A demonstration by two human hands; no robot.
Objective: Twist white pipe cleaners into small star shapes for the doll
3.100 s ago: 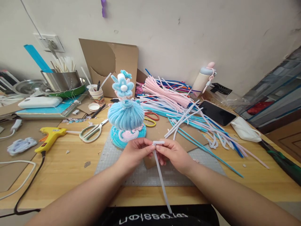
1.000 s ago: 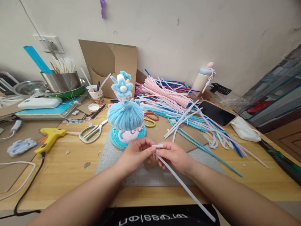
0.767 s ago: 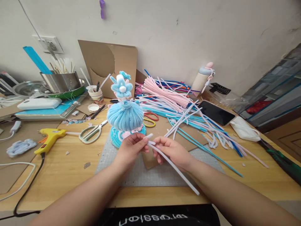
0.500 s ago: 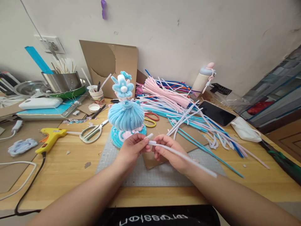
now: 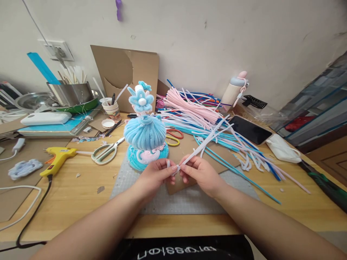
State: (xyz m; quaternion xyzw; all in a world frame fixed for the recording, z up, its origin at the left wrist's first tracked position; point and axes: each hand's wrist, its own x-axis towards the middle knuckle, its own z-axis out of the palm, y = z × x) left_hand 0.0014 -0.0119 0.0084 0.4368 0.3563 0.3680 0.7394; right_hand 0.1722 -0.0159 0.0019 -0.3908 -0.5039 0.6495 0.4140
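Between my hands, above the grey cutting mat [image 5: 151, 202], is a white pipe cleaner [image 5: 193, 154]. My left hand [image 5: 157, 176] pinches its bent, short end, which pokes up beside the thumb. Close by, my right hand [image 5: 201, 173] grips the same pipe cleaner between thumb and fingers, and its long free end slants up and to the right. Just behind my left hand stands a light blue pipe-cleaner figure [image 5: 145, 133] with a flower on top and a round blue base. The fingertips partly hide the bend.
Bundles of pink, white and blue pipe cleaners [image 5: 192, 110] lie at the back right, beside a phone [image 5: 251, 129]. To the left are scissors [image 5: 105, 153] and a yellow glue gun [image 5: 58, 159] with its cord. Cardboard [image 5: 217, 155] lies on the mat.
The pipe cleaner's long end has swung from pointing down right over my right forearm to pointing up right. Its short end is now bent near my left thumb.
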